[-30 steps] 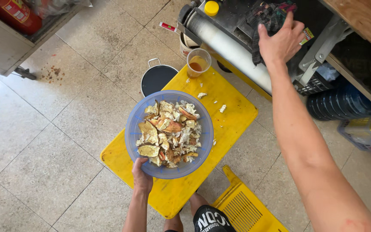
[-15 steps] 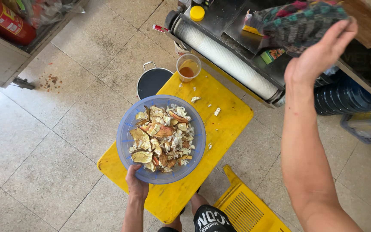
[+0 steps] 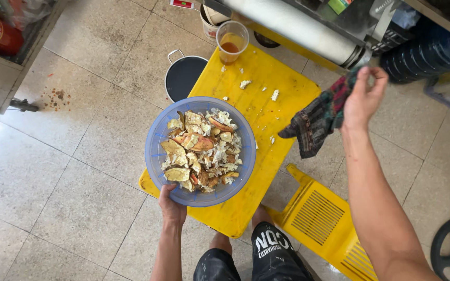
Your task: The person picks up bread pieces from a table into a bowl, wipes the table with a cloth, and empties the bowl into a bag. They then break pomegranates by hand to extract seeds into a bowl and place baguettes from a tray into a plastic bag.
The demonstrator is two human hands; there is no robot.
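Tiled floor (image 3: 53, 171) of a work area, seen from above, with a low yellow table (image 3: 266, 112) at centre. Left hand (image 3: 171, 204): fingers closed on the near rim of a blue plastic basket (image 3: 157, 151), held over the table's near-left corner; the basket overhangs the table edge toward the floor and is heaped with crab shell pieces (image 3: 200, 151). Right hand (image 3: 363, 96): raised beyond the table's right edge, fingers pinched on a dark plaid cloth (image 3: 316, 122), which hangs loose with its lower end over that edge. A plastic cup (image 3: 232, 40) of amber liquid stands at the far edge; white scraps (image 3: 245, 83) lie scattered between cup and basket, leaving bare yellow surface at the centre-right. A black pot (image 3: 182, 77) sits on the floor just beside the table's left edge. A yellow stool (image 3: 321, 218) lies on its side near the right corner. Open floor extends widely to the left; on the right a metal counter (image 3: 298, 23) and a blue water jug (image 3: 423, 54) close in.
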